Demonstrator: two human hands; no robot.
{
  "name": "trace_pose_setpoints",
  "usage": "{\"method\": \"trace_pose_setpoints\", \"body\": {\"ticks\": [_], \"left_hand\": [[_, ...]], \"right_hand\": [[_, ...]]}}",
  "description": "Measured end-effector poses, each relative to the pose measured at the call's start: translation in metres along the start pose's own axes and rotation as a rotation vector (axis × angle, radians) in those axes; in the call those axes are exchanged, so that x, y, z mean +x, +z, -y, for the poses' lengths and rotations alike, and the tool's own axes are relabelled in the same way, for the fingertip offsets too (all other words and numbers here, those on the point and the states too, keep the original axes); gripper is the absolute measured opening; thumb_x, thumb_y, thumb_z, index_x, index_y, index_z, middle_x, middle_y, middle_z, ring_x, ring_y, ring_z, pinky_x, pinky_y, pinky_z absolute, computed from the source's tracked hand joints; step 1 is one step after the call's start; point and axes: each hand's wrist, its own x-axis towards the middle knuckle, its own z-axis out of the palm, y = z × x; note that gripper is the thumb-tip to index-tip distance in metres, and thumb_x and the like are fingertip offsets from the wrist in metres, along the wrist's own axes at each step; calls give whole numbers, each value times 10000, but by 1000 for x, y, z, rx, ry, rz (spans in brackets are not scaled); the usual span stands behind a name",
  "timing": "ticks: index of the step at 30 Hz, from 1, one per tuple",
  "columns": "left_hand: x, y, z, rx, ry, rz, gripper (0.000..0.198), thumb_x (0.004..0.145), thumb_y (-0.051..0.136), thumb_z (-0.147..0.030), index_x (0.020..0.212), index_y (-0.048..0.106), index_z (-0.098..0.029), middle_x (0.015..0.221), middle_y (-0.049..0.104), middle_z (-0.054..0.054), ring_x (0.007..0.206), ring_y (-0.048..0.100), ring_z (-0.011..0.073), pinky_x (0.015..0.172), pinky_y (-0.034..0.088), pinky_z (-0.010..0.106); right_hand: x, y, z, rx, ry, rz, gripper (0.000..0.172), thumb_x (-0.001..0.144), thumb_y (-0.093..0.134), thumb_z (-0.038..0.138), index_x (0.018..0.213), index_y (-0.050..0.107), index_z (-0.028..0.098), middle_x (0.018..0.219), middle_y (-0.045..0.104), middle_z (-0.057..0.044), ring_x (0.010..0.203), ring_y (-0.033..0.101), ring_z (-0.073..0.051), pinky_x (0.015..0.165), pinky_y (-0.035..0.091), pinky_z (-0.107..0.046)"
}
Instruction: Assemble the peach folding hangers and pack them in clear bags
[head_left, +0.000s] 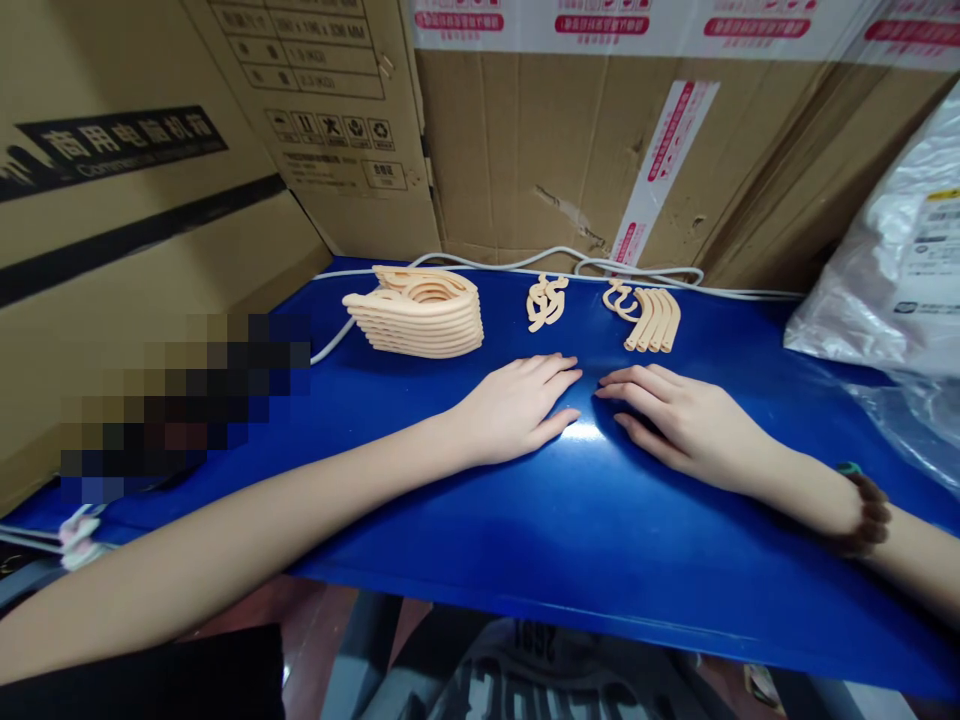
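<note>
My left hand (521, 405) lies flat on the blue tabletop, fingers stretched out and holding nothing. Facing it, my right hand (679, 420) rests with its fingers extended and slightly bent, also without anything in it. Beyond my left hand sits a neat stack of cream plastic pieces (424, 325), curved like hanger parts. A small pile of cream hooks (546, 302) lies past the gap between my hands. Behind my right hand are several curved cream arm pieces (654, 322), side by side, with more loose hooks (620, 298) at their left.
The blue table (525, 540) has its front edge close to my body. A white cable (517, 262) runs along the back. Cardboard boxes (517, 150) wall the rear and left. A plastic-wrapped package (885, 270) stands at right. A pixelated patch covers part of the left side.
</note>
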Motion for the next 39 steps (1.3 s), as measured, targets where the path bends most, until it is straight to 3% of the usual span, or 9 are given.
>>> {"method": "trace_pose_setpoints", "body": {"ticks": [18,22,26,30,39], "left_hand": [[0,-1,-1,10,-9,13,546,1048,407,-425,1473,471,-88,1552,466,120,1435,433,260,1184,359,394],[-1,-2,-2,6,-18,17,544,1046,413,-424,1474,469,-92,1552,466,123,1430,440,267,1174,374,409],[-1,-3,-2,-13,-16,22,534,1045,414,-419,1464,476,-94,1549,468,130,1435,434,269,1177,369,421],[-1,-3,-2,-24,-15,20,530,1045,413,-417,1464,473,-98,1548,468,135,1437,432,267,1176,372,425],[-2,-2,-1,-31,-15,21,535,1043,415,-429,1464,472,-103,1550,465,133,1443,423,263,1189,361,436]], "right_hand": [[2,-1,-2,15,14,-52,244,1007,458,243,1178,611,157,1151,687,-105,1023,660,-215,872,513,-330],[1,-2,-5,-49,76,-108,236,999,478,262,1148,628,158,1194,681,-130,1075,641,-259,919,493,-392],[0,0,-9,-87,226,-121,390,1003,480,316,1350,525,143,1364,613,-171,1223,595,-304,985,475,-451],[-2,4,-15,-82,337,-92,449,1005,475,385,1373,501,130,1400,593,-194,1267,581,-337,986,495,-492],[-3,6,-20,-100,281,-44,444,1018,458,380,1353,515,94,1325,654,-178,1210,637,-288,1123,418,-485]]}}
